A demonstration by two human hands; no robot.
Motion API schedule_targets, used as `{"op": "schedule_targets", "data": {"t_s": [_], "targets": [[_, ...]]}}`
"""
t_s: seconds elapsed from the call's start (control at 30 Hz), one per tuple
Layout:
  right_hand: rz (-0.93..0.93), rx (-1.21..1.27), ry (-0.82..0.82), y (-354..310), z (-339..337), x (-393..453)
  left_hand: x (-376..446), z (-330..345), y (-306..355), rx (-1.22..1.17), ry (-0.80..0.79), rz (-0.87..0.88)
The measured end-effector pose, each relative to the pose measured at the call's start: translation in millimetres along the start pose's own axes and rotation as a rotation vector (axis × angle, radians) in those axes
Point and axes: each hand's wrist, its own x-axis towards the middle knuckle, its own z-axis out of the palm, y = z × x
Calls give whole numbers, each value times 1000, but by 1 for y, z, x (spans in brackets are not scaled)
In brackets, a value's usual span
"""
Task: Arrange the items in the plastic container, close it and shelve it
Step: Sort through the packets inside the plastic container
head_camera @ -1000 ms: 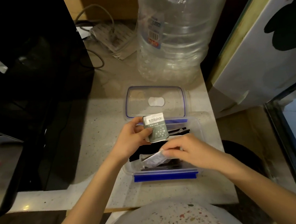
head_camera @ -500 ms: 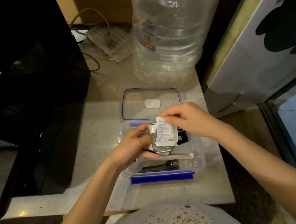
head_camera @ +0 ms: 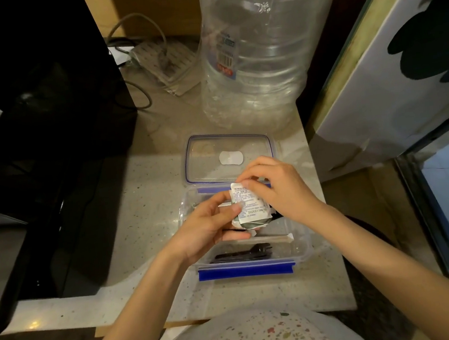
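Note:
A clear plastic container (head_camera: 302, 247) with blue clips stands open on the speckled counter, its clear lid (head_camera: 205, 158) lying flat just behind it. Above the container, my left hand (head_camera: 210, 228) grips a small stack of sachets (head_camera: 249, 208) from the left and below. My right hand (head_camera: 277, 189) pinches the top edge of the front white printed sachet in that stack. Inside the container, black plastic cutlery (head_camera: 242, 253) lies near the front wall, with a pale wrapped stick (head_camera: 274, 238) behind it.
A large clear water bottle (head_camera: 256, 57) stands right behind the lid. A black appliance (head_camera: 36, 133) fills the left side. A power strip with cables (head_camera: 161, 63) lies at the back. A white panel (head_camera: 390, 85) leans at the right, beyond the counter's edge.
My right hand lifted a white sachet out of the container's front and brought it up against the packet in my left hand. Both hands now hold the stack together.

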Motion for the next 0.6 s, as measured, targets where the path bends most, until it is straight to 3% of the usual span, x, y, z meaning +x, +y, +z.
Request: {"op": "schedule_targets", "data": {"t_s": [0.23, 0.43, 0.6], "targets": [[168, 157, 49, -5, -3, 1, -1, 5, -3, -68, 2, 48], [362, 469, -92, -1, -6, -2, 2, 4, -5, -53, 39, 104], [470, 686, 16, 1, -7, -1, 3, 1, -8, -1, 37, 95]]}}
